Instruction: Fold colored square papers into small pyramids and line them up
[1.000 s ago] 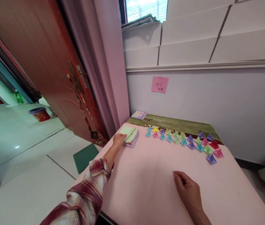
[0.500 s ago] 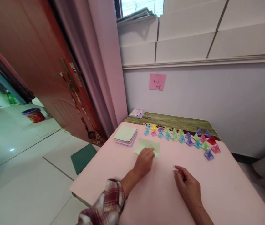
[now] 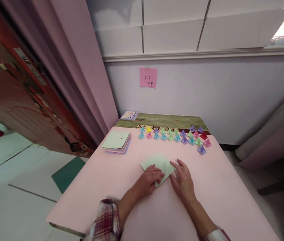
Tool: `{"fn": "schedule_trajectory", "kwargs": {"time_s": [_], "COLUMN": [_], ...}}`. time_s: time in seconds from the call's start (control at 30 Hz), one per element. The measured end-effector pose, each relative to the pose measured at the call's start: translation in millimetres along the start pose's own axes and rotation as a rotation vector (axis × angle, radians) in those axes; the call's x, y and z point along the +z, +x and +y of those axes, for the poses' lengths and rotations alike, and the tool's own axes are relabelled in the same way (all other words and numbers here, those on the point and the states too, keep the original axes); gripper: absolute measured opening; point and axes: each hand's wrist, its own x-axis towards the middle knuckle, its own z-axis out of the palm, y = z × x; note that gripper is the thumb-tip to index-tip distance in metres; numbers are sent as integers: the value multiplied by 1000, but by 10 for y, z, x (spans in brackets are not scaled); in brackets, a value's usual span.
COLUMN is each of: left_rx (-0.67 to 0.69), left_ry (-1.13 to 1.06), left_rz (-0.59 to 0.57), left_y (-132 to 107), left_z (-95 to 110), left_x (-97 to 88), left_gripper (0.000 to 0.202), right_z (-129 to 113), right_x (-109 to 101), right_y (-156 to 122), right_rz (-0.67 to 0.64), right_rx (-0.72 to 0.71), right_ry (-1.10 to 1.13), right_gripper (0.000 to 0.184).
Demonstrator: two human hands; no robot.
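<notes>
A sheet of pale green origami paper lies on the pink-covered table with one corner toward me. My left hand is on its lower left part, fingers bent over the paper and the thumb near the lower corner. At the right corner, my right hand has the paper's edge between thumb and index finger, its other fingers slightly raised. A stack of coloured paper sheets, pale green on top, stands to the left. Beyond the hands sit rows of small folded paper pieces in several colours.
At the far left corner lies a small patterned packet. A pink note with handwriting is stuck on the wall. A green flat sheet is on the floor left of the table, near a red door and a curtain.
The green paper has come from beside the stack to the space before me and is turned corner-on. My right hand has moved in to its right corner. The view has swung right.
</notes>
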Motion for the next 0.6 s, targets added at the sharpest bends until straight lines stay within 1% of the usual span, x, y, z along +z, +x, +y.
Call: {"fn": "schedule_trajectory", "kwargs": {"time_s": [0.13,0.27,0.37,0.47,0.5,0.57,0.6], "left_rx": [16,15,-55,-145,-166,-210,-240], "left_ry": [-56,-99,-32,54,68,88,104], "left_rz": [79,102,186,278,298,334,354], "left_y": [8,8,-11,-32,-37,-40,-38], "left_z": [-12,-18,-15,-26,-36,-64,-80], "left_x": [-3,-21,-30,-35,-34,-26,-19], "left_gripper": [32,30,27,33,33,32,31], "right_z": [37,-19,-106,-173,-185,-194,-193], "right_x": [18,-15,-58,-93,-100,-107,-105], "right_y": [-15,-28,-20,-18,-21,-33,-37], "right_rz": [17,72,121,105,96,93,101], "right_rx": [-28,-23,-89,-205,-224,-196,-143], "right_ry": [-33,-37,-34,-19,-9,8,7], "right_gripper": [37,24,16,10,10,11,13]}}
